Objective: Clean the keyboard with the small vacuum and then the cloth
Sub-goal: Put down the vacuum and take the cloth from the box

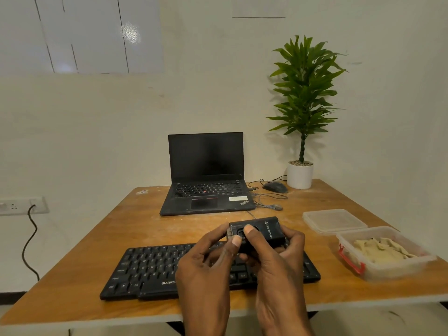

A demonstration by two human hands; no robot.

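A black keyboard point(150, 270) lies near the front edge of the wooden table point(121, 229). Above its right half I hold a small black vacuum point(265, 230) in both hands. My left hand point(206, 263) grips its left end, with the thumb on the side. My right hand point(278, 258) wraps round its body, the thumb resting on the round part on top. A beige cloth point(383, 248) lies crumpled in a clear plastic box point(388, 270) with red clips at the right.
A closed-screen-dark open laptop point(206, 175) stands behind the keyboard. A mouse point(275, 187) with cables and a potted plant point(300, 177) sit at the back right. The box's clear lid point(333, 220) lies beside the box. A wall socket point(21, 206) with a black cable is at the left.
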